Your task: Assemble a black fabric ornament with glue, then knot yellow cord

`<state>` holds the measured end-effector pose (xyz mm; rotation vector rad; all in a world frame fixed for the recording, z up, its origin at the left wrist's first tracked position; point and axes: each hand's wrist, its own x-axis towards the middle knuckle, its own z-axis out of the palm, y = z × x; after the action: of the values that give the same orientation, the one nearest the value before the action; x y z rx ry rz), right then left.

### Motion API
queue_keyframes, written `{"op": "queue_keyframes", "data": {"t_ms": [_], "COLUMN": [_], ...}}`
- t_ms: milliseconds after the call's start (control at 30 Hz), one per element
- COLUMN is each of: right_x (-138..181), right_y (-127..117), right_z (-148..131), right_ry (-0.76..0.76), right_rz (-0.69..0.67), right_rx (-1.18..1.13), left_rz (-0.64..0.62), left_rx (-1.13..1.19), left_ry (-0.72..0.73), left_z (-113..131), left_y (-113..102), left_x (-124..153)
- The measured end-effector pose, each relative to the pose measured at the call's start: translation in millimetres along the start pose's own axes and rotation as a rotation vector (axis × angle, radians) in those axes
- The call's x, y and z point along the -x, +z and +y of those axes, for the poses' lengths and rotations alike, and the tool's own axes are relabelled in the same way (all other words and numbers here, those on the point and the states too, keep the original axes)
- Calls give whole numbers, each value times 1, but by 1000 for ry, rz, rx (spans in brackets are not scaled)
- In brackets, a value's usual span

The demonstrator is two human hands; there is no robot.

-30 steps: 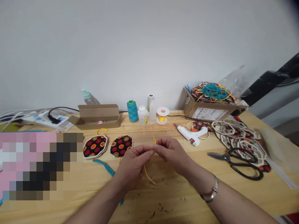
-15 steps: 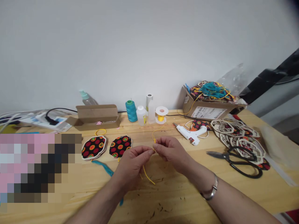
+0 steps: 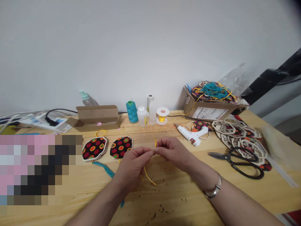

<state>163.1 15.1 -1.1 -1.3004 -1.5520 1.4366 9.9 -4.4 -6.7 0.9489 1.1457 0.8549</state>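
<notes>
The left hand (image 3: pixel 134 166) and right hand (image 3: pixel 174 153) are holding a thin yellow cord (image 3: pixel 155 143) at lower centre of the frame, their fingers (image 3: pixel 147 151) pinching it tightly above the wooden worktop (image 3: pixel 178 201). Its ends are hanging loose. A hot glue gun (image 3: pixel 191 135) is lying up to the right, near a yellow cord spool (image 3: pixel 162 118).
</notes>
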Motion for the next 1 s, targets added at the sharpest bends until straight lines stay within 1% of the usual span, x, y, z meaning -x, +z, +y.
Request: {"op": "queue_keyframes", "data": {"t_ms": [133,267,333,400,467,567,700,867,1000], "right_x": [0,-2,-3,-4,-4,-4,-5,-4,0], "right_y": [-1,-4,-4,-4,-4,-4,-3,2,7], "right_z": [-1,0,2,3,4,6,8,7,1], "right_ry": [-60,-130,-160,-171,-168,-157,-112,-20,58], "right_rz": [16,42,73,106,138,177,182,115,56], "right_rx": [102,224,277,322,353,359,237,-51,-282], "left_rz": [13,123,187,221,211,146,75,30,4], "left_rx": [-90,-208,-281,-351,-394,-439,-443,-406,-410], "left_ry": [30,65,128,198,244,282,282,286,302], "left_z": [1,3,3,2,2,1,-2,-11,-12], "left_y": [0,0,-2,-3,-4,-4,-1,1,2], "left_x": [1,0,-1,-3,-3,-3,-1,-3,-3]}}
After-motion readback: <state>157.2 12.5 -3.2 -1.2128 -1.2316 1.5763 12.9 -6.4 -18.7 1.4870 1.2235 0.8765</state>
